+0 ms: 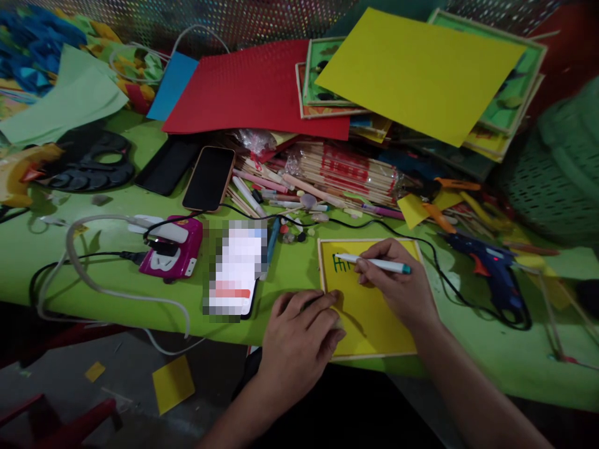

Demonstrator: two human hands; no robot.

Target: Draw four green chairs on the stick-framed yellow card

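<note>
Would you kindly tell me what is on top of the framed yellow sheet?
On the sheet are green marks near its top left corner; the right hand, holding a pen, and part of the left hand are over it. What the hands cover cannot be seen.

R hand (400, 287) w/ marker (387, 265), yel. panel (379, 327)

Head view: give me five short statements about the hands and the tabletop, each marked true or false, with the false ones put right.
1. The right hand holds a white pen. True.
2. The left hand is at the right edge of the yellow board. False: it is at the board's left edge.
3. Green marks show on the yellow board. True.
4. The glue gun lies left of the yellow board. False: it lies to the right.
5. A green basket stands at the far right. True.
</note>
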